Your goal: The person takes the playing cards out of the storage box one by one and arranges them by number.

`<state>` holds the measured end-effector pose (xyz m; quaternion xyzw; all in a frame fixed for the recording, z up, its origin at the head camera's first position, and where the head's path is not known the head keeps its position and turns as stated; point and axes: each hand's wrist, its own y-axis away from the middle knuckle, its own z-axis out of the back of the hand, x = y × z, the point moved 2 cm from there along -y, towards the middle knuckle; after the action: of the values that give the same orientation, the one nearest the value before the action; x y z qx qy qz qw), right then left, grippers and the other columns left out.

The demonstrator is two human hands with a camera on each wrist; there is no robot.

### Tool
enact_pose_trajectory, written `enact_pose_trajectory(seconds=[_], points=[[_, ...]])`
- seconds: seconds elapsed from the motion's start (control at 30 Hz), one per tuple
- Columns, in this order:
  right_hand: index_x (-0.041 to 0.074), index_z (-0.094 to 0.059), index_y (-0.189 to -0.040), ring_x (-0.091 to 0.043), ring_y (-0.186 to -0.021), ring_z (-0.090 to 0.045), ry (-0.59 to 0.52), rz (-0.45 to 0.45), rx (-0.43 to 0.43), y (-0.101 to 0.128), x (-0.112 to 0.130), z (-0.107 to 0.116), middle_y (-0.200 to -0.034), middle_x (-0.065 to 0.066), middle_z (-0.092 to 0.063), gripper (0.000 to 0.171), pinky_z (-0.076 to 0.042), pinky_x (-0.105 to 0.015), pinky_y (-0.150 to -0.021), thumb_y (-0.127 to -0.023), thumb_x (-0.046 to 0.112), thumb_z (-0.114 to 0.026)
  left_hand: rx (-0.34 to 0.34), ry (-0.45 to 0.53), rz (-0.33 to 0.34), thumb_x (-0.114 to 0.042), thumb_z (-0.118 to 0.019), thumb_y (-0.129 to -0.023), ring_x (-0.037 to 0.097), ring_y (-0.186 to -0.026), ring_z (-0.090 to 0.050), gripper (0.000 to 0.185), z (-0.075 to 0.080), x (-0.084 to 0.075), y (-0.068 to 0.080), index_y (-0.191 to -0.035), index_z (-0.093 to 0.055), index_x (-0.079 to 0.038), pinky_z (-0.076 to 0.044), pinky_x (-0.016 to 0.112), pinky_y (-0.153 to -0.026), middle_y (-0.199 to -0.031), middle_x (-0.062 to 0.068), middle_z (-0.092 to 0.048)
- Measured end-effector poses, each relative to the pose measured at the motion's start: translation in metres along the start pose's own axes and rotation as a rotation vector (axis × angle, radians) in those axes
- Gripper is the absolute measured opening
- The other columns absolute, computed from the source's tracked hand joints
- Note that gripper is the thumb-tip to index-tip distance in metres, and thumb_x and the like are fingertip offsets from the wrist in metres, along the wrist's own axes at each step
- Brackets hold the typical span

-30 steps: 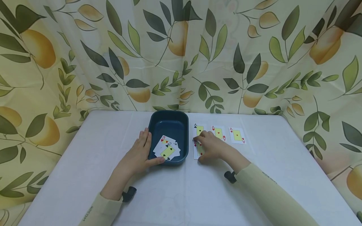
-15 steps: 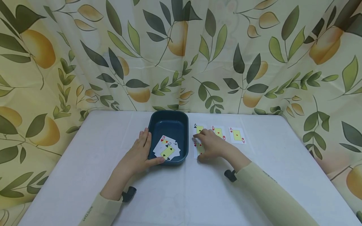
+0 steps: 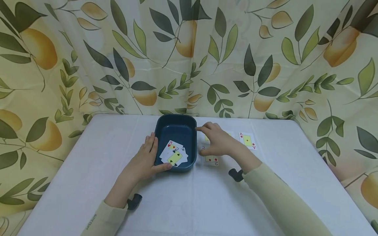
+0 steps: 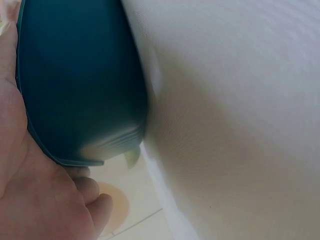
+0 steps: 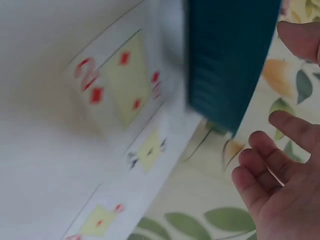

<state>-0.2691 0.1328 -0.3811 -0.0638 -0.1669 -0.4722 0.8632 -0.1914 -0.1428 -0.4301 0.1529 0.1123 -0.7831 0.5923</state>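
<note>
A teal tray (image 3: 192, 131) stands mid-table with a few face-up cards (image 3: 174, 155) lying in it. My left hand (image 3: 146, 157) rests against the tray's left wall with straight fingers, the thumb lying along the front rim; the left wrist view shows the palm (image 4: 35, 200) against the tray (image 4: 75, 85). My right hand (image 3: 211, 137) hovers just right of the tray, fingers loosely spread and holding nothing. Below it a two of diamonds (image 3: 210, 159) lies face up on the table. The right wrist view shows that card (image 5: 117, 82) and an ace of clubs (image 5: 147, 150) beyond it.
An ace of diamonds (image 3: 247, 140) lies at the right of a row of aces; the other aces are partly hidden by my right hand. A white cloth covers the table (image 3: 265, 196). A leaf-and-fruit curtain (image 3: 189, 59) hangs close behind the far edge.
My right hand has let go of the two of diamonds, lifted, and moved up and left toward the tray. The card now lies uncovered. The left hand has not moved.
</note>
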Motion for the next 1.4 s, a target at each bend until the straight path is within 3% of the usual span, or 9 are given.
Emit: enact_pose_trajectory(seconds=[0.23,0.53,0.83,1.13,1.4], points=[[0.018,-0.048,-0.149,-0.025,-0.125,-0.041,0.02,0.055,0.032,-0.014,0.028,-0.005,-0.14,-0.007,-0.047,0.084,-0.051,-0.045,-0.1,-0.076,0.042,-0.082,-0.002,-0.006,-0.008,-0.078,-0.061,-0.08,0.036,-0.154,-0.001,0.122,0.0,0.001,0.0,-0.158,-0.011,0.001,-0.02,0.054,-0.12,-0.168,0.016,0.002],[0.013,-0.057,-0.141,-0.021,-0.113,-0.046,0.126,0.174,0.081,-0.032,0.057,-0.032,-0.131,-0.006,-0.054,0.074,-0.05,-0.036,-0.098,-0.079,0.043,-0.081,0.004,0.002,-0.017,-0.078,-0.06,-0.08,0.036,-0.154,-0.001,0.12,0.001,0.001,0.0,-0.158,-0.013,0.002,-0.02,0.054,-0.121,-0.168,0.016,0.003],[0.023,-0.071,-0.123,-0.015,-0.093,-0.057,0.273,0.179,0.185,-0.049,0.07,-0.057,-0.113,0.001,-0.065,0.048,-0.054,-0.031,-0.08,-0.083,0.049,-0.077,0.014,0.013,-0.014,-0.077,-0.061,-0.08,0.037,-0.154,0.0,0.121,0.002,0.001,0.0,-0.157,-0.013,0.002,-0.019,0.055,-0.12,-0.167,0.017,0.002],[0.019,-0.056,-0.141,-0.022,-0.121,-0.059,0.314,0.161,0.162,-0.057,0.071,-0.062,-0.142,-0.003,-0.056,0.075,-0.052,-0.042,-0.099,-0.081,0.06,-0.074,0.02,0.017,-0.013,-0.077,-0.059,-0.081,0.037,-0.154,0.0,0.119,0.004,0.001,0.0,-0.157,-0.014,0.003,-0.018,0.055,-0.121,-0.167,0.016,0.003],[0.019,-0.043,-0.151,-0.026,-0.13,-0.052,0.301,0.085,0.257,-0.061,0.07,-0.06,-0.147,-0.007,-0.052,0.093,-0.047,-0.048,-0.106,-0.075,0.051,-0.085,0.011,0.024,-0.015,-0.075,-0.062,-0.081,0.037,-0.154,0.0,0.119,0.003,0.0,0.0,-0.157,-0.014,0.003,-0.019,0.055,-0.12,-0.167,0.017,0.002]])
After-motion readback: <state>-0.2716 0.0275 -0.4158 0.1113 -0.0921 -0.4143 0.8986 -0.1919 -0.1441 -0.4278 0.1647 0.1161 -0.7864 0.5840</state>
